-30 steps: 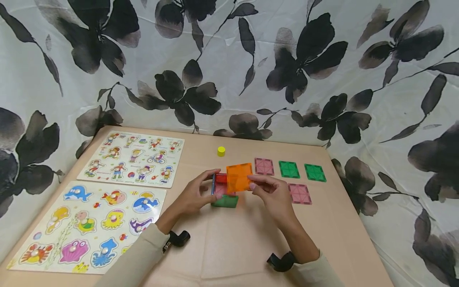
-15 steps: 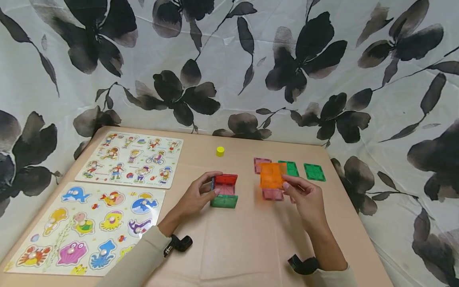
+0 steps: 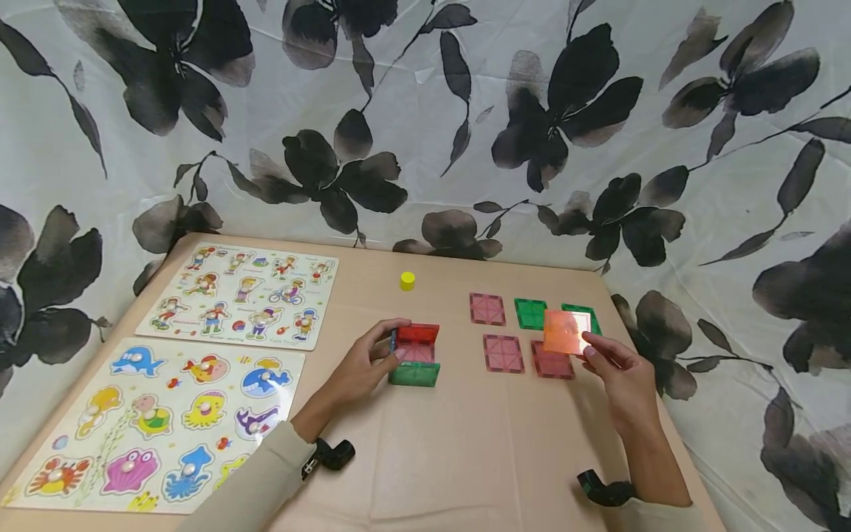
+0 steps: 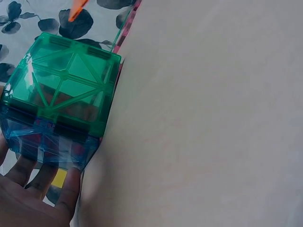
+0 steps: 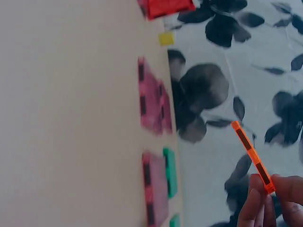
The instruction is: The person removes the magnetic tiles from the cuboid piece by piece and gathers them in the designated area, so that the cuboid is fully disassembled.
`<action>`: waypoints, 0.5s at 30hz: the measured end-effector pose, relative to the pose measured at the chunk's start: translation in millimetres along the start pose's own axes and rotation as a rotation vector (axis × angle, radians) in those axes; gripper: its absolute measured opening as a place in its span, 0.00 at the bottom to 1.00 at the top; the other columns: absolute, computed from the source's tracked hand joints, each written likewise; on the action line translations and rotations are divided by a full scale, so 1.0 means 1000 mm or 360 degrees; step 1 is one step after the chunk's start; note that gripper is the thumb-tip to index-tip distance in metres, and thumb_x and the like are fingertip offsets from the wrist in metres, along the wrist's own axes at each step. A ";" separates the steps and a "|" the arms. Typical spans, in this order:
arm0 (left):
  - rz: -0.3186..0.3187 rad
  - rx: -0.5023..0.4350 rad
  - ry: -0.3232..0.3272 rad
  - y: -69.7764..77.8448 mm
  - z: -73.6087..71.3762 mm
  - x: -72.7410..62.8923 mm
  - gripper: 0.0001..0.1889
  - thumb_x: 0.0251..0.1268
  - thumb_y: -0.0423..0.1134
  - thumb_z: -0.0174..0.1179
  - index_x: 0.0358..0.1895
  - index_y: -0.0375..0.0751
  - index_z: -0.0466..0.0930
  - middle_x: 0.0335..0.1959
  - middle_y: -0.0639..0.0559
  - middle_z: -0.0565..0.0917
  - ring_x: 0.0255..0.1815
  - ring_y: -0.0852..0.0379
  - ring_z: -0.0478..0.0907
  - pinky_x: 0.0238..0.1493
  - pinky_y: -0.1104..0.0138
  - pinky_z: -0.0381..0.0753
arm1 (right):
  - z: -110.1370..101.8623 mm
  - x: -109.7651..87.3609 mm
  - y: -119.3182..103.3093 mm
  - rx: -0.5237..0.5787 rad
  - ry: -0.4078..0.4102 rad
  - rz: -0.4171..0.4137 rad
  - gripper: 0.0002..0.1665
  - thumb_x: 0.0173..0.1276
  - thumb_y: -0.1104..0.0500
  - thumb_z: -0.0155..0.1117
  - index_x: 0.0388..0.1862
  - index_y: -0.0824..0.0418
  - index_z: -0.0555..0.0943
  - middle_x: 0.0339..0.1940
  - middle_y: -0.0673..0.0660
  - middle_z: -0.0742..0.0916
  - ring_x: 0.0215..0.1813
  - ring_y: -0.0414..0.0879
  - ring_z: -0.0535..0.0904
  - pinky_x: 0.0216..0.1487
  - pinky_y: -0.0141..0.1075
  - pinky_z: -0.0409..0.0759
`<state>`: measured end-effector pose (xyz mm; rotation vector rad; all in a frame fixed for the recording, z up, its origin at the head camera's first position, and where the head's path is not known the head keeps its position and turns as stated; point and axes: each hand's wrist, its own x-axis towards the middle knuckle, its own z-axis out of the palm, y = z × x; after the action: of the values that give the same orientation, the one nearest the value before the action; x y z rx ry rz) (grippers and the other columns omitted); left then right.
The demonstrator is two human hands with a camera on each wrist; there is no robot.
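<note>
My left hand (image 3: 362, 362) grips the left side of a small box built of magnetic tiles. A red tile (image 3: 421, 335) forms the box's far side, a green tile (image 3: 414, 374) its near side, and blue (image 4: 47, 142) shows beside the fingers in the left wrist view. Between thumb and fingertips, my right hand (image 3: 621, 377) pinches an orange magnetic tile (image 3: 561, 332), seen edge-on in the right wrist view. It is held above the loose tiles, partly covering a green tile (image 3: 592, 312) and a pink tile (image 3: 550, 366).
Two more pink tiles (image 3: 487, 309) and another green tile (image 3: 530, 314) lie flat on the table. A yellow cylinder (image 3: 408, 281) stands near the back. On the left lie two picture puzzle boards, children (image 3: 249, 314) above, sea animals (image 3: 169, 399) below. A floral cloth (image 3: 452, 111) hangs behind.
My right hand has carried the orange tile rightward, from beside the box to over the right-hand loose tiles. The left hand has stayed on the box.
</note>
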<state>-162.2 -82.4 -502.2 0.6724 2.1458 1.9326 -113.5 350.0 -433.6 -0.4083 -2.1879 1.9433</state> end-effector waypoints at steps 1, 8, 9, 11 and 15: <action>-0.0003 0.0003 0.0003 0.000 0.000 0.000 0.27 0.82 0.34 0.57 0.79 0.47 0.67 0.80 0.47 0.71 0.79 0.33 0.71 0.70 0.50 0.82 | -0.006 0.003 0.003 -0.0001 0.0021 0.0015 0.23 0.77 0.61 0.67 0.68 0.65 0.82 0.53 0.42 0.89 0.47 0.35 0.91 0.51 0.24 0.88; -0.0020 0.0009 0.0022 0.002 0.001 -0.002 0.26 0.83 0.36 0.57 0.79 0.49 0.67 0.79 0.46 0.71 0.80 0.32 0.68 0.73 0.41 0.78 | -0.045 0.021 0.024 -0.0011 0.0156 0.0129 0.22 0.78 0.63 0.65 0.69 0.63 0.83 0.47 0.38 0.90 0.44 0.33 0.90 0.46 0.23 0.88; -0.0015 0.0011 0.0025 0.002 0.001 -0.002 0.26 0.83 0.36 0.57 0.79 0.49 0.67 0.79 0.46 0.71 0.80 0.32 0.68 0.73 0.41 0.78 | -0.049 0.024 0.027 -0.0021 0.0172 0.0152 0.22 0.78 0.63 0.65 0.69 0.63 0.83 0.46 0.38 0.90 0.44 0.32 0.89 0.46 0.23 0.88; -0.0002 0.0019 0.0034 0.002 0.001 -0.002 0.26 0.83 0.36 0.57 0.78 0.48 0.67 0.79 0.46 0.71 0.81 0.32 0.68 0.73 0.41 0.77 | -0.056 0.028 0.033 -0.0055 0.0197 0.0208 0.23 0.78 0.63 0.65 0.69 0.62 0.83 0.45 0.36 0.89 0.44 0.32 0.88 0.46 0.22 0.87; 0.0014 0.0040 0.0043 0.001 0.001 -0.001 0.26 0.82 0.35 0.57 0.78 0.47 0.68 0.79 0.47 0.71 0.82 0.35 0.67 0.74 0.41 0.77 | -0.067 0.035 0.044 -0.0145 0.0240 0.0318 0.24 0.78 0.63 0.65 0.71 0.60 0.82 0.44 0.34 0.87 0.44 0.29 0.86 0.45 0.21 0.87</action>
<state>-160.2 -81.6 -501.2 0.6650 2.1905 1.9335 -121.9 429.4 -470.1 -0.7892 -2.2171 1.8417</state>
